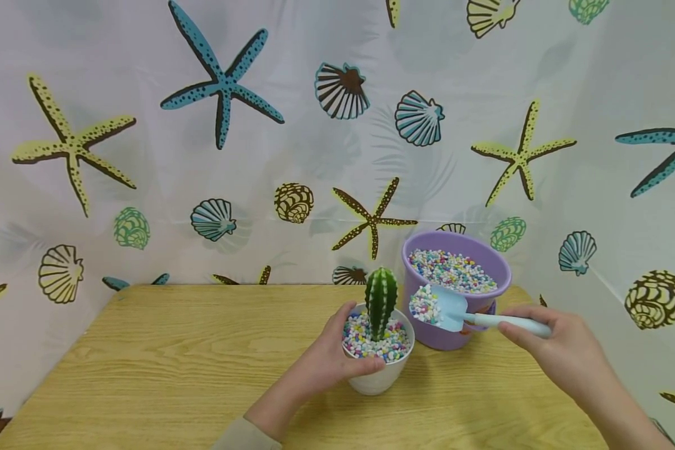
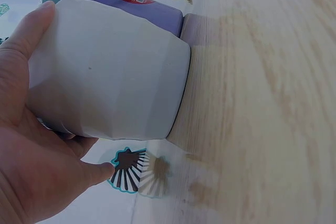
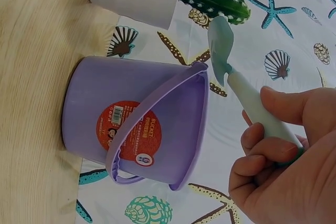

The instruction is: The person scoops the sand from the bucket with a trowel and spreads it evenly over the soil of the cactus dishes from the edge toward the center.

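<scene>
My left hand [image 1: 337, 356] grips the side of a white flower pot [image 1: 374, 380], thumb along the front rim and fingers round the far left side. A green cactus [image 1: 381, 300] stands upright in the pot amid small multicoloured pebbles [image 1: 390, 344]. In the right wrist view my right hand [image 3: 286, 156] curls round the handle of a pale blue hand shovel [image 3: 252, 98]. Its blade carries a heap of the same pebbles [image 1: 425, 306] in the head view, level with the pot's top and just right of it, in front of the purple bucket [image 1: 441, 337].
The bucket, filled with more pebbles [image 1: 452, 270], stands behind and right of the pot; its handle [image 3: 152, 103] hangs down the front over a red label [image 3: 144, 135]. Pot and bucket share a wooden table [image 1: 191, 362]. A curtain [image 1: 292, 144] printed with starfish and shells hangs behind.
</scene>
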`<action>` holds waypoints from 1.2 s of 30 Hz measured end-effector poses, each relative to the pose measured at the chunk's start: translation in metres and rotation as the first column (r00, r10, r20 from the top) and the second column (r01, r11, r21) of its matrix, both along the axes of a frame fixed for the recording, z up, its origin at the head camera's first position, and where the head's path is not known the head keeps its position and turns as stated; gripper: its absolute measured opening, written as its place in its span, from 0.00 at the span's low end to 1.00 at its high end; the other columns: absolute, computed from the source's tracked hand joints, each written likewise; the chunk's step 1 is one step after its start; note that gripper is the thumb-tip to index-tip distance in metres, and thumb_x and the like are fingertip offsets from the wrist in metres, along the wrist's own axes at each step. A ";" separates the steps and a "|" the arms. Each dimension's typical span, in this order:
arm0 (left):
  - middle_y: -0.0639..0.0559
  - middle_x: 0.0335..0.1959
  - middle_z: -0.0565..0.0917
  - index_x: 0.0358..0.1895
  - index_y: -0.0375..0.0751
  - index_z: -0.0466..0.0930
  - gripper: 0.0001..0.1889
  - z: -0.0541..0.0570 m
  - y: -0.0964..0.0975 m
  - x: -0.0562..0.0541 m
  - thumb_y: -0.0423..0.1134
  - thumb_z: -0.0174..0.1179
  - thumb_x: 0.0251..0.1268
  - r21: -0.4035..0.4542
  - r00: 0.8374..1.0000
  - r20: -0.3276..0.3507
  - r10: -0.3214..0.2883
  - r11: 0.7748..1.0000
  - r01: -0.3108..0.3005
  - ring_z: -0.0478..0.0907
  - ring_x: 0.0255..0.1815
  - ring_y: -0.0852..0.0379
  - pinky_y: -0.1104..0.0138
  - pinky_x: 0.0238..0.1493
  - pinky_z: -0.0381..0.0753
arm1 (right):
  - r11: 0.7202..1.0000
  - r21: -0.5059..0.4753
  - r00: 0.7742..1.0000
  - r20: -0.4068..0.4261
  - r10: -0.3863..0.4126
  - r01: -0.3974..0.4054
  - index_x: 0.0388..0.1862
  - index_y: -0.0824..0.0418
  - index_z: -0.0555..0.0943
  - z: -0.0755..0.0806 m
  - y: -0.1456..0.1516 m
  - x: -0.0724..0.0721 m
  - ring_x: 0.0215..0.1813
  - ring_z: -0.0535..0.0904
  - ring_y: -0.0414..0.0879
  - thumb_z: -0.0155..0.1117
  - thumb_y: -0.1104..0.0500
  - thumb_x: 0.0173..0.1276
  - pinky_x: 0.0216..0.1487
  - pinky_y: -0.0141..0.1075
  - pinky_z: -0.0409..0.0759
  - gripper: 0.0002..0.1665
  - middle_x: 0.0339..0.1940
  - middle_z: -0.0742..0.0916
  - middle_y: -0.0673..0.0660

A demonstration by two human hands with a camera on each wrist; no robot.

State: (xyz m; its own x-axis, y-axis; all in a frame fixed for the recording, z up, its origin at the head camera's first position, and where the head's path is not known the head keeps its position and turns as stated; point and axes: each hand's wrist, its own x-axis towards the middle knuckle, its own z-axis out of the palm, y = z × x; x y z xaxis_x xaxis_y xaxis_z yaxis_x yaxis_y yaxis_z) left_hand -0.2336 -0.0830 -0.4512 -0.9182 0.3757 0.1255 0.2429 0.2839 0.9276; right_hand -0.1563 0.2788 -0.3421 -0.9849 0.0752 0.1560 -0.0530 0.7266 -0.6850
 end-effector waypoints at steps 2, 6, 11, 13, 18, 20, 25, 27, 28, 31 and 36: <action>0.36 0.84 0.62 0.91 0.42 0.47 0.65 0.000 0.000 0.000 0.53 0.85 0.59 -0.001 1.000 -0.001 0.002 1.000 -0.002 0.65 0.82 0.35 0.36 0.81 0.63 | 1.000 0.007 1.000 0.002 0.003 -0.003 0.64 0.57 0.90 -0.002 -0.001 0.000 0.29 0.69 0.47 0.75 0.41 0.78 0.26 0.39 0.70 0.26 0.33 0.82 0.52; 0.36 0.84 0.63 0.91 0.41 0.47 0.65 0.001 0.000 0.001 0.52 0.85 0.59 0.000 1.000 0.001 0.002 1.000 -0.002 0.66 0.82 0.35 0.36 0.81 0.64 | 1.000 0.018 1.000 0.004 0.016 -0.016 0.63 0.57 0.91 -0.004 -0.004 0.000 0.28 0.69 0.47 0.75 0.42 0.78 0.25 0.39 0.69 0.26 0.29 0.79 0.52; 0.36 0.84 0.62 0.91 0.42 0.47 0.66 0.000 0.000 0.001 0.53 0.85 0.59 -0.002 1.000 0.007 0.001 1.000 -0.001 0.65 0.82 0.35 0.36 0.81 0.64 | 0.999 0.010 0.999 0.019 0.040 -0.041 0.62 0.56 0.91 -0.007 -0.007 -0.001 0.31 0.70 0.48 0.76 0.42 0.77 0.28 0.39 0.70 0.25 0.29 0.79 0.51; 0.36 0.84 0.62 0.91 0.42 0.46 0.66 0.000 0.000 0.000 0.54 0.85 0.59 -0.002 1.000 0.007 0.001 1.000 -0.001 0.65 0.82 0.36 0.37 0.81 0.64 | 0.999 0.007 0.998 0.027 0.051 -0.051 0.61 0.56 0.91 -0.008 -0.009 -0.001 0.32 0.70 0.48 0.76 0.42 0.77 0.29 0.39 0.70 0.24 0.30 0.79 0.51; 0.35 0.85 0.61 0.91 0.42 0.47 0.66 -0.001 0.000 0.000 0.53 0.85 0.58 0.005 1.000 0.002 0.005 1.000 -0.005 0.64 0.82 0.35 0.36 0.81 0.64 | 0.997 0.021 0.997 0.024 0.076 -0.076 0.58 0.55 0.92 -0.011 -0.014 -0.002 0.34 0.71 0.48 0.77 0.43 0.76 0.31 0.39 0.72 0.21 0.31 0.81 0.52; 0.34 0.85 0.61 0.91 0.42 0.47 0.66 -0.001 0.000 0.000 0.53 0.85 0.58 0.007 1.000 -0.001 0.006 1.000 -0.006 0.64 0.82 0.34 0.35 0.80 0.63 | 0.996 0.030 0.996 0.013 0.083 -0.084 0.57 0.55 0.92 -0.011 -0.017 -0.002 0.33 0.72 0.48 0.77 0.44 0.76 0.31 0.39 0.72 0.20 0.32 0.82 0.52; 0.34 0.85 0.61 0.91 0.42 0.47 0.66 -0.001 0.000 0.000 0.53 0.85 0.58 0.011 1.000 -0.006 0.003 1.000 -0.003 0.64 0.82 0.34 0.35 0.81 0.63 | 0.995 0.054 0.996 -0.013 0.086 -0.086 0.54 0.53 0.93 -0.013 -0.021 -0.003 0.31 0.72 0.47 0.78 0.45 0.76 0.29 0.38 0.72 0.16 0.32 0.84 0.51; 0.34 0.85 0.61 0.91 0.42 0.47 0.66 -0.001 0.000 0.000 0.53 0.85 0.58 0.012 1.000 -0.005 0.002 1.000 -0.002 0.64 0.82 0.34 0.35 0.80 0.63 | 0.994 0.066 0.996 -0.026 0.088 -0.086 0.53 0.53 0.93 -0.013 -0.023 -0.003 0.32 0.72 0.47 0.78 0.46 0.76 0.29 0.38 0.72 0.15 0.34 0.85 0.50; 0.34 0.84 0.61 0.91 0.42 0.48 0.66 -0.001 0.000 0.000 0.52 0.85 0.58 0.012 1.000 -0.004 0.001 1.000 -0.001 0.64 0.82 0.34 0.35 0.80 0.63 | 0.993 0.077 0.995 -0.037 0.087 -0.084 0.53 0.53 0.93 -0.014 -0.023 -0.003 0.31 0.73 0.47 0.79 0.46 0.75 0.29 0.38 0.72 0.15 0.35 0.86 0.50; 0.34 0.84 0.61 0.91 0.42 0.48 0.66 -0.001 0.000 0.000 0.53 0.85 0.58 0.006 1.000 -0.005 0.003 1.000 -0.003 0.64 0.82 0.34 0.36 0.80 0.64 | 0.991 0.102 0.993 -0.077 0.089 -0.081 0.52 0.53 0.93 -0.015 -0.025 -0.003 0.31 0.74 0.47 0.79 0.46 0.75 0.29 0.38 0.73 0.15 0.36 0.88 0.48; 0.34 0.85 0.61 0.91 0.42 0.47 0.66 -0.001 0.001 0.000 0.54 0.85 0.58 -0.010 1.000 -0.013 0.016 1.000 -0.016 0.65 0.82 0.34 0.36 0.80 0.65 | 0.985 0.155 0.985 -0.145 0.095 -0.072 0.50 0.52 0.94 -0.018 -0.029 -0.004 0.30 0.74 0.45 0.80 0.48 0.74 0.29 0.37 0.73 0.13 0.34 0.87 0.47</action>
